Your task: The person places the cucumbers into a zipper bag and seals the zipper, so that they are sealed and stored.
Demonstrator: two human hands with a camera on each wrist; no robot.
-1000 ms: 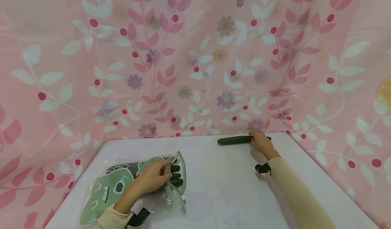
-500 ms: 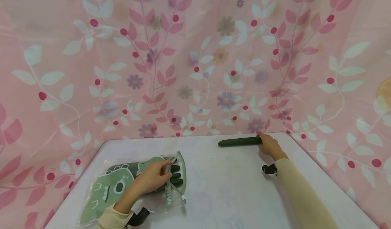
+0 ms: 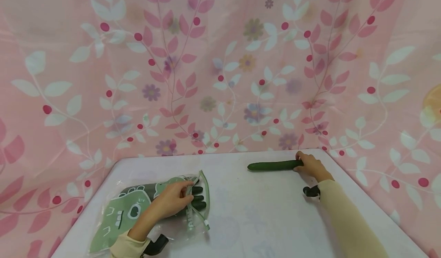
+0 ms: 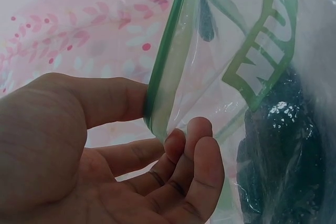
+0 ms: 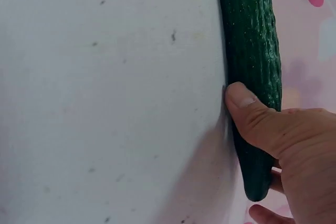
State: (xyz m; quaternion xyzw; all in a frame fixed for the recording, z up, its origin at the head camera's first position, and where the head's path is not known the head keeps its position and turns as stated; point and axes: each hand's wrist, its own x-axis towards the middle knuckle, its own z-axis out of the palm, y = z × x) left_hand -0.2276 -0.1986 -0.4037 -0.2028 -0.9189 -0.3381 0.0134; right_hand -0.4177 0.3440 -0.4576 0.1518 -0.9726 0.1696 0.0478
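Note:
In the head view a clear zip bag (image 3: 129,211) with green cartoon print lies at the left of the table, several dark green cucumbers (image 3: 198,198) inside near its mouth. The left hand (image 3: 171,198) pinches the bag's edge at the mouth; in the left wrist view, thumb and fingers of the left hand (image 4: 126,145) are at the green zip rim (image 4: 167,51). A single long cucumber (image 3: 273,166) lies at the table's back right. The right hand (image 3: 311,167) grips its right end; the right wrist view shows the thumb of the right hand (image 5: 294,135) along the cucumber (image 5: 251,40).
The white table (image 3: 241,208) reaches back to a pink floral curtain (image 3: 220,97) hanging behind and at both sides. A small zip slider (image 3: 206,222) sits on the bag's rim. Dark cameras are strapped to both wrists.
The right hand has moved right and slightly nearer, to the cucumber's right end, and the cucumber has shifted slightly toward the viewer. The left hand and bag have stayed in place.

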